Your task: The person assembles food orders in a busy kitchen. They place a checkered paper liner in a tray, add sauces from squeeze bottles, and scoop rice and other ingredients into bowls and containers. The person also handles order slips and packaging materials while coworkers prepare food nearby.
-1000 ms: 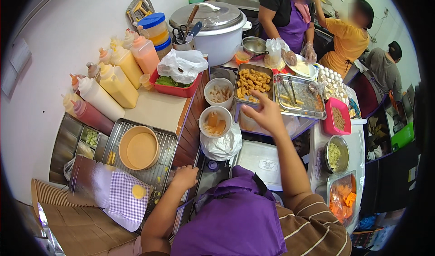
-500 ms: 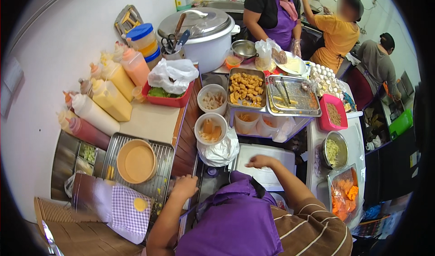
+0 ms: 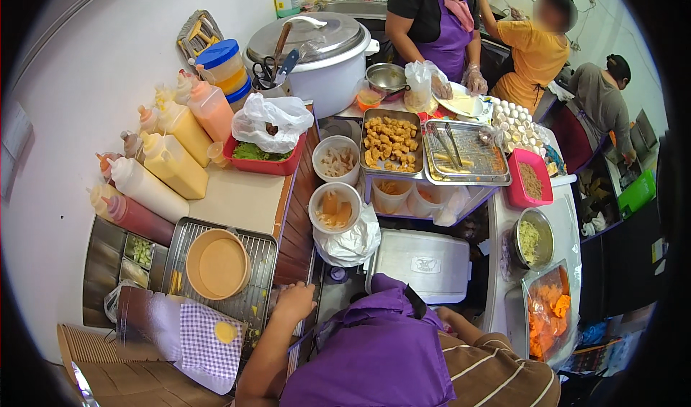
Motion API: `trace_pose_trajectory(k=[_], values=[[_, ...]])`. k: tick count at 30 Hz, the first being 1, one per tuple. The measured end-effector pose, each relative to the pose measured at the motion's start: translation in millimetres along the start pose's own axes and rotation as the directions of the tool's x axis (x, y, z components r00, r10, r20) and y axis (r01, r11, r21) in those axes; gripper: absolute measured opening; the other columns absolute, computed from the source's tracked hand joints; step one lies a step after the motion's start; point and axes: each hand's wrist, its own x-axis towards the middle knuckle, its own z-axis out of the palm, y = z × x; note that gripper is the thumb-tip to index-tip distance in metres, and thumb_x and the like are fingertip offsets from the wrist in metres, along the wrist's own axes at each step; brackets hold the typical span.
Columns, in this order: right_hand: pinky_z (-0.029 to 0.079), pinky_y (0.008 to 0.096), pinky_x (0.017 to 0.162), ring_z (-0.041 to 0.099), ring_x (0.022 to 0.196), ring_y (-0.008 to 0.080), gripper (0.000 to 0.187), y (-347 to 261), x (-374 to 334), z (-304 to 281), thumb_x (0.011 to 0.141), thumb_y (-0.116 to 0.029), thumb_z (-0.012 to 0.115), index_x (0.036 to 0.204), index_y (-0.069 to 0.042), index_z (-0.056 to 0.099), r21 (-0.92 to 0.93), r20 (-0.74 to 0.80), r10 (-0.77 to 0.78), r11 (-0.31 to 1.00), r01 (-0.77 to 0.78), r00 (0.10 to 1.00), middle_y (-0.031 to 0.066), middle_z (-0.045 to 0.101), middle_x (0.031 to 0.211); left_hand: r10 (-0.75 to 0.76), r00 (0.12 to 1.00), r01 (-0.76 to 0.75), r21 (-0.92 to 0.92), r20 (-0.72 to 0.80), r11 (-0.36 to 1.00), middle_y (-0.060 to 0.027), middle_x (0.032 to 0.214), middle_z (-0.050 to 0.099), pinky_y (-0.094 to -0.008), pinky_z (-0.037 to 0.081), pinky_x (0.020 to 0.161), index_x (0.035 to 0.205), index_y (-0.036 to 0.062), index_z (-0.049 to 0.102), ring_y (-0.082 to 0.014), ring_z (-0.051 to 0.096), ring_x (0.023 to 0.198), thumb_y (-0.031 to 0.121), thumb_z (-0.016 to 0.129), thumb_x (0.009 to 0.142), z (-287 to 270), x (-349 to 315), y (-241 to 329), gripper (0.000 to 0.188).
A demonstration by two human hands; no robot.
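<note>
My left hand (image 3: 295, 302) rests at the counter's right edge, its fingers curled over that edge. Just left of it, a brown paper bowl (image 3: 218, 264) stands on a wire rack over a metal tray (image 3: 260, 254). My right hand (image 3: 451, 319) is low by the near side of a white lidded box (image 3: 425, 252); my body and sleeve cover most of it, and its fingers are hidden. Beyond the left hand are a tub with pale brown pieces (image 3: 335, 207) and a foil-like silver bundle (image 3: 349, 240) under it.
Squeeze bottles (image 3: 173, 164) crowd the left counter near a red bin (image 3: 266, 164). A large rice cooker (image 3: 313, 54), a tray of fried pieces (image 3: 391, 142) and eggs (image 3: 515, 126) stand farther back. At right are a metal bowl (image 3: 533, 238) and an orange-filled container (image 3: 548, 312). Several co-workers stand beyond.
My right hand has drawn down from above the white lidded box to its near side, uncovering the lid. The left hand has stayed almost in place at the counter edge.
</note>
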Motion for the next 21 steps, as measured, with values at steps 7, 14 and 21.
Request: trace_pose_trajectory(k=[7,14,21], values=[[0.047,0.0283,0.052,0.058,0.056,0.0164,0.037,-162,-90,-13,0.076,-0.017,0.059,0.107,0.002,0.053,0.071,-0.253,-0.284,0.948,0.310,0.925,0.0124,0.061,0.068,-0.041,0.999,0.041,0.101,0.001,0.994,-0.0155,0.101,0.056,-0.0427,0.040,0.084,0.103,0.0064,0.053,-0.0318,0.053,0.098,0.026,0.063,0.074,0,3,14,0.037],[0.048,0.0290,0.054,0.059,0.059,0.0170,0.039,-145,-93,-9,0.076,-0.023,0.060,0.105,0.002,0.054,-0.083,-0.183,-0.231,0.972,0.219,0.956,0.0107,0.061,0.069,-0.038,0.999,0.038,0.106,-0.004,0.994,-0.0153,0.100,0.055,-0.0432,0.041,0.084,0.104,0.0064,0.052,-0.0320,0.053,0.097,0.025,0.064,0.073,-2,0,15,0.038],[0.051,0.0294,0.058,0.060,0.062,0.0172,0.034,-110,-75,-2,0.076,-0.024,0.061,0.101,0.000,0.056,-0.161,-0.082,-0.128,0.980,0.114,0.988,0.0108,0.062,0.074,-0.052,0.999,0.051,0.113,0.001,0.992,-0.0151,0.100,0.055,-0.0429,0.041,0.084,0.104,0.0067,0.052,-0.0313,0.053,0.097,0.025,0.064,0.073,-1,0,14,0.039]])
